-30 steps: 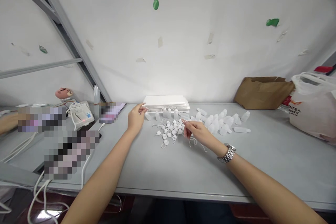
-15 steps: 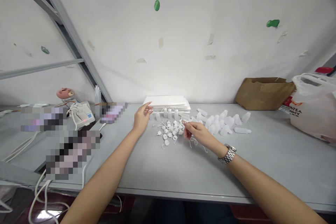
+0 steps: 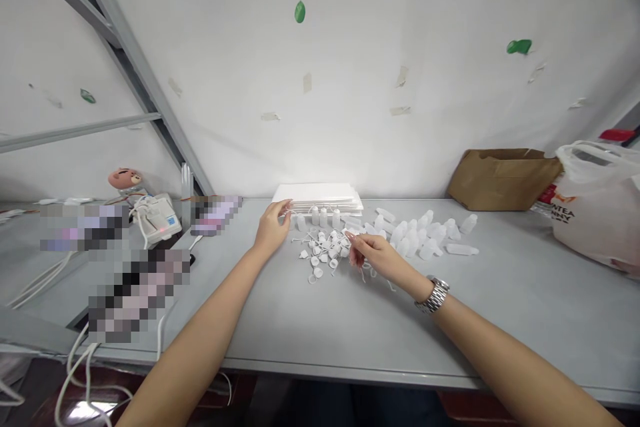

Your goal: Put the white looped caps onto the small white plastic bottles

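My left hand is beside the left end of a short row of small translucent squeeze bottles standing upright. Its thumb and fingers are curved but apart, and I see nothing gripped between them. My right hand hovers over the right side of a pile of small white caps with thin loops and cords. Its thumb and fingertips are pressed together; what they pinch, if anything, is too small to make out. White cords show below this hand. More translucent bottles lie and stand heaped to its right.
Behind the row lies a stack of white sheets against the wall. A brown cardboard box and a white plastic bag stand at the right. On the left are a white device, cables and blurred-out objects.
My left hand has shifted slightly right, closer to the bottle row. My right hand stays nearly in place over the caps, its fingertips still together.
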A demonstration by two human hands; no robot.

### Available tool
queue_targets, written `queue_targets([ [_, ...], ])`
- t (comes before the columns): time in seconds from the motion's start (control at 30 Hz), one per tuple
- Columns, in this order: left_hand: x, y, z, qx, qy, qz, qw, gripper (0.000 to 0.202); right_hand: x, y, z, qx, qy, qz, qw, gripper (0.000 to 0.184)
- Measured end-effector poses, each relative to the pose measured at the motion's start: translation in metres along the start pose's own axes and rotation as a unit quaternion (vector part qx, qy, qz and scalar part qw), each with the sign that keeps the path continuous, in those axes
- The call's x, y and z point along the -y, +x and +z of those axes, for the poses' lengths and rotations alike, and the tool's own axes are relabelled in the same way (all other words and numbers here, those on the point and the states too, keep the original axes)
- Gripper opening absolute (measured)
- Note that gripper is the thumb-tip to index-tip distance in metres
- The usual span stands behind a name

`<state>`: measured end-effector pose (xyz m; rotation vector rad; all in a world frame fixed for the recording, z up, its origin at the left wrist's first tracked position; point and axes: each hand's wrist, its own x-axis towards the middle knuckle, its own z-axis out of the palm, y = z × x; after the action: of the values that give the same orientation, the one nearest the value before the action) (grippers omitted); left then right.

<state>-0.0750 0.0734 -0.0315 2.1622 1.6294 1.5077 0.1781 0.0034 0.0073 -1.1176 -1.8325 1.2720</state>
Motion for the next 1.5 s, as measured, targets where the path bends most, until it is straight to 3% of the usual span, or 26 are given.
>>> queue_targets([
  [0.6,0.002,-0.003,0.003,0.028,0.045,-0.033,0.998,0.038,0.003,-0.002,0.001,0.009,-0.016,-0.004,1.000,0.051],
  [0.93,0.014,-0.001,0.006,0.007,0.030,-0.080,0.996,0.036,0.002,-0.002,0.001,0.012,-0.015,0.000,1.000,0.050],
  [1.5,0.008,0.000,0.006,0.008,-0.013,-0.099,0.995,0.042,0.003,-0.001,0.001,0.017,-0.026,-0.003,1.000,0.051],
])
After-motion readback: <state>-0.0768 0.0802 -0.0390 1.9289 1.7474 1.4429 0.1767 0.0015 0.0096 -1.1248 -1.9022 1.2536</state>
